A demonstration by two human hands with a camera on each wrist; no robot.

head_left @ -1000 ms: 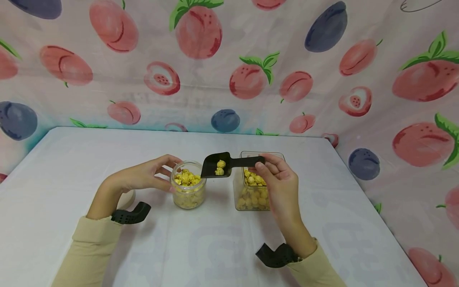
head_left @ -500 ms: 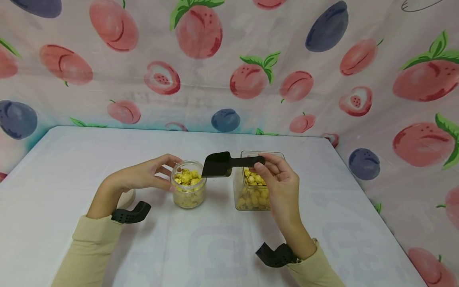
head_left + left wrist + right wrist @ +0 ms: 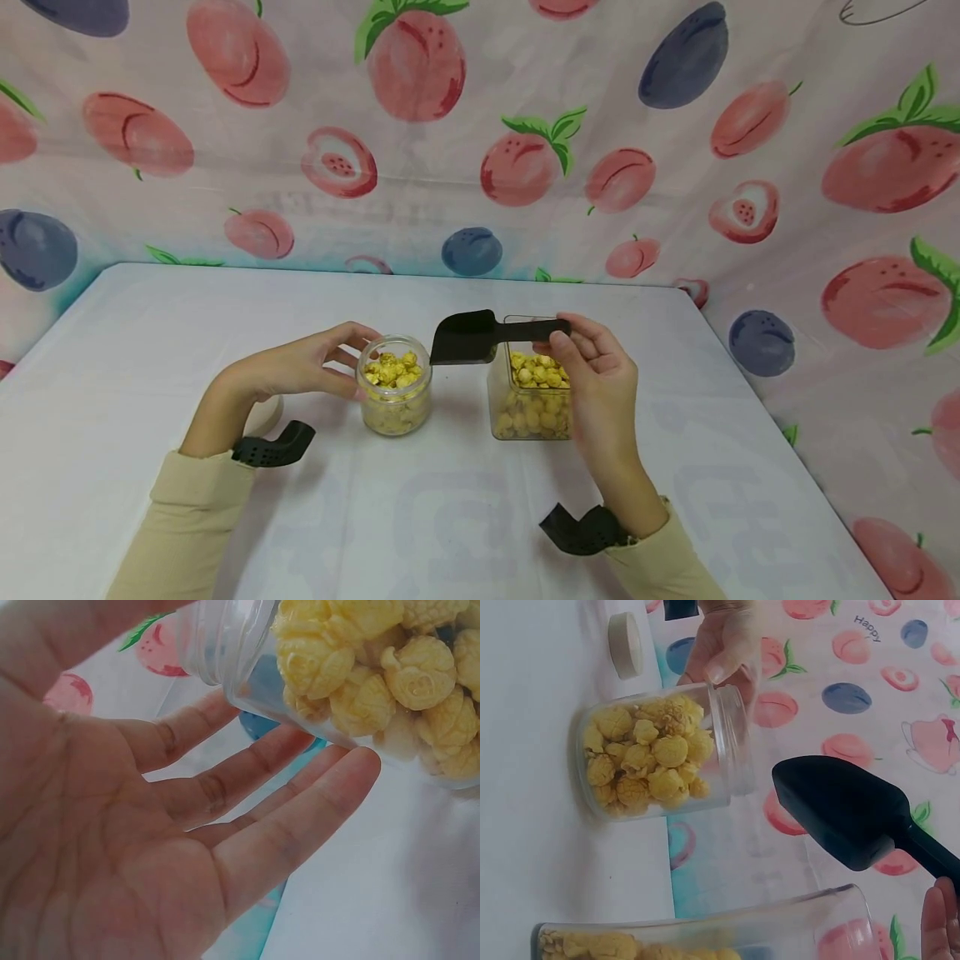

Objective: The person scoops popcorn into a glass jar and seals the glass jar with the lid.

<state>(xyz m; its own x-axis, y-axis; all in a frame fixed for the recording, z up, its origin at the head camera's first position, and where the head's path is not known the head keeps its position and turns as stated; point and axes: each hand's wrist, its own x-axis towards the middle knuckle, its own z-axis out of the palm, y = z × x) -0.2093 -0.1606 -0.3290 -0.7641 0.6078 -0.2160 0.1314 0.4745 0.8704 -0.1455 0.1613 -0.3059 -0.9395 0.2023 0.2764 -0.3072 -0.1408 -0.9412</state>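
A round clear jar [image 3: 397,417] of yellow popcorn [image 3: 392,370] stands upright mid-table. My left hand [image 3: 311,364] holds its left side near the rim, thumb in front and fingers behind; the fingers lie along the glass [image 3: 259,712] in the left wrist view. In my right hand [image 3: 603,383] is the handle of a black scoop [image 3: 463,337], pinched between thumb and fingers. The scoop hangs level in the air just right of the jar, its blade apart from the rim, with no popcorn visible in it. Below the handle stands a square clear container [image 3: 497,417] of popcorn.
A pale round lid [image 3: 625,645] lies on the white tabletop [image 3: 450,517] left of the jar, partly behind my left wrist in the head view. A fruit-print cloth [image 3: 420,208] hangs behind the table. Black wrist mounts [image 3: 276,447] sit on both wrists.
Popcorn pieces that lay in the scoop a second ago have left it, and the jar's popcorn looks fuller. The scoop and right hand have since shifted slightly right and up. My left hand stayed.
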